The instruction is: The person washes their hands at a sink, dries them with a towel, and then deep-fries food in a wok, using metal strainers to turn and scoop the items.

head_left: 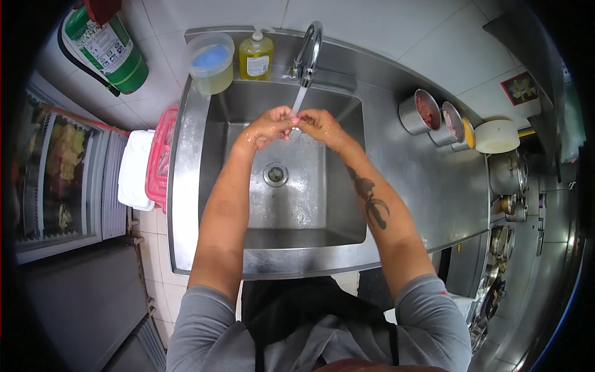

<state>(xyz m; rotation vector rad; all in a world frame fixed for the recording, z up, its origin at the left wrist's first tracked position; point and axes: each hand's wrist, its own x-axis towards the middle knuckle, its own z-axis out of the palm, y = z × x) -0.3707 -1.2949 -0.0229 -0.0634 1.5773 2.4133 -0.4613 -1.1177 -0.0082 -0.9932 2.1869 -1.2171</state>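
Observation:
Water runs from the curved chrome faucet (pixel 313 53) onto my two wet hands above the steel sink (pixel 297 204). My left hand (pixel 268 128) is closed, its fingers curled and their tips against those of my right hand (pixel 322 128). The right one is closed too, thumb and fingers pinched together in the water stream (pixel 300 99). Whether anything small sits between the fingertips is hidden. Below the hands, the round drain (pixel 276 174) shows in the basin floor.
Behind the sink stand a clear tub (pixel 211 80) with a blue item and a yellow soap pump bottle (pixel 256 57). Metal pots (pixel 419 113) with food line the right counter (pixel 421 186). At left are a red crate (pixel 160 155), a white container (pixel 137 170) and a green extinguisher (pixel 111 53).

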